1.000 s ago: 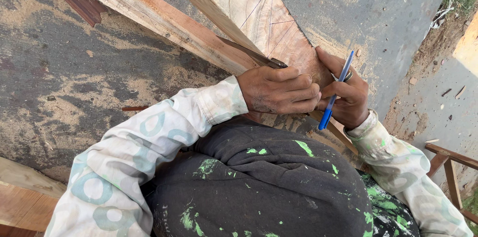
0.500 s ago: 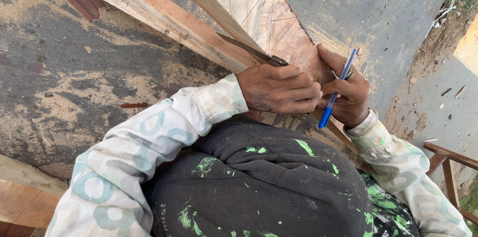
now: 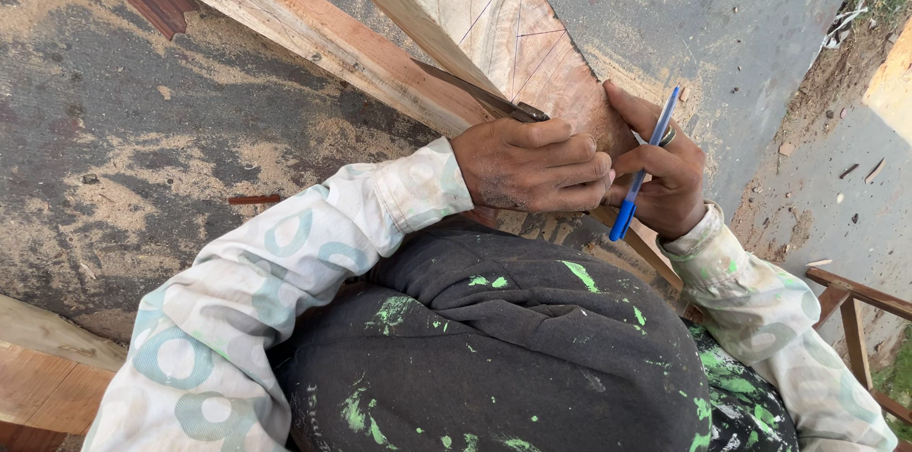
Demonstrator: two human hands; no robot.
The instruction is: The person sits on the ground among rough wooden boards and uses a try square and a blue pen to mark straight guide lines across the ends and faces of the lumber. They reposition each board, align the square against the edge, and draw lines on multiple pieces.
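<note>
Here the left hand [image 3: 537, 165] was clenched around a dark, flat metal blade [image 3: 465, 88], perhaps a square or marking tool, pressed along the edge of the thick timber block [image 3: 494, 25]. The block leaned across a long plank [image 3: 285, 20] on the dusty concrete floor [image 3: 142, 148], just beyond the paint-flecked knees. The right hand [image 3: 665, 172] touched the block's lower face, its fingers [image 3: 638, 122] grasping a blue pen [image 3: 644, 165] held point down. Pencil lines already crossed the block's face, so the step looked like marking out. Another line would call for a steady blade and the pen tip brought against it.
</note>
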